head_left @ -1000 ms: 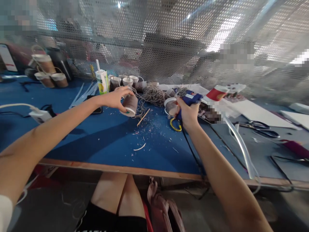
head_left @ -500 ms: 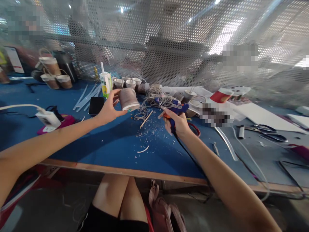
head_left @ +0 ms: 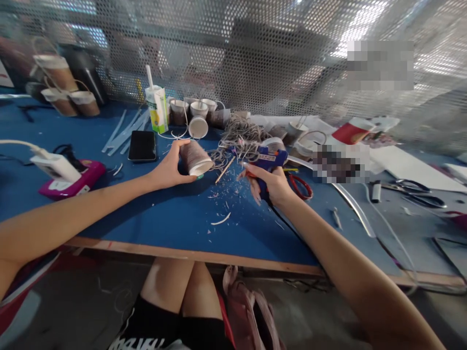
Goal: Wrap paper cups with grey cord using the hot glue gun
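My left hand [head_left: 170,164] grips a paper cup [head_left: 194,156] wrapped in brown-grey cord, tipped so its white rim points down to the right. In my right hand [head_left: 268,183] is a blue glue gun [head_left: 270,157], its nozzle pointing left toward the cup and a clear glue stick out of its back. A gap separates nozzle and cup. Behind them lies a tangle of grey cord [head_left: 241,131]. A thin wooden stick [head_left: 225,170] and small white scraps are on the blue table [head_left: 175,218] between my hands.
Wrapped cups [head_left: 179,112] stand along the perforated metal screen [head_left: 204,53], near a drink carton [head_left: 156,109]. A black phone [head_left: 142,146], clear glue sticks [head_left: 126,131] and a purple power strip [head_left: 73,180] lie left. Scissors [head_left: 419,190] and pliers with red handles [head_left: 301,186] are right.
The cup in my left hand has turned so its open rim faces more toward me. My right hand still holds the glue gun. The whole view has shifted slightly.
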Demonstrator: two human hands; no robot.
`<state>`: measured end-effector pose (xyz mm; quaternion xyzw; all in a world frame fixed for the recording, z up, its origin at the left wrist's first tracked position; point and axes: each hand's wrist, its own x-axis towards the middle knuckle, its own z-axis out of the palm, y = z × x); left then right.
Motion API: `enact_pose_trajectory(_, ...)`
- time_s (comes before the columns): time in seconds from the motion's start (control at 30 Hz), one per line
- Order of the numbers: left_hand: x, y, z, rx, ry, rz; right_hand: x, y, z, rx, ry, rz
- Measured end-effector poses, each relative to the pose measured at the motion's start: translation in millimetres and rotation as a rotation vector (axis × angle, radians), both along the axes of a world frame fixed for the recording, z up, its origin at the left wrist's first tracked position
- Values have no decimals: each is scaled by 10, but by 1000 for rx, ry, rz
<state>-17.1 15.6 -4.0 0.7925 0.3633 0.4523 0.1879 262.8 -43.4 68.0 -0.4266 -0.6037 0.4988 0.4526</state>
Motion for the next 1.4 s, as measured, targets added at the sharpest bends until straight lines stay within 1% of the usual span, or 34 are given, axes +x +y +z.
enact_pose_trajectory(0.07,23,-5,-24,3,-16,27,-5,-2,-16,-5,6,-11)
enact_pose_trajectory(0.13,53,-19,-29,69,4,32,-11,-6,-24,-8,8,-14)
enact_pose_trajectory(0.33,101,-69,44,499,-18,103,-24,-40,-15,-32,-28,64)
enact_pose_trajectory(0.4,99,-77,56,557,-15,133,-26,-59,-19,-42,-37,90)
enact_pose_trajectory(0.5,99,-87,63,550,9,159,-27,-82,-28,-39,-64,102)
enact_pose_trajectory(0.63,113,-100,67,522,29,200,-34,-99,-31,22,-145,73)
enact_pose_trajectory(0.73,123,-109,68,504,36,202,-44,-103,-31,52,-205,67)
enact_pose_trajectory(0.9,132,-125,81,561,109,262,-44,-92,-40,43,-255,75)
enact_pose_trajectory(1.03,137,-130,90,602,112,253,-48,-79,-43,39,-257,90)
enact_pose_trajectory(1.27,141,-121,77,580,95,253,-53,-81,-37,-18,-268,83)
enact_pose_trajectory(1.4,140,-115,82,590,86,246,-38,-78,-42,-10,-282,83)
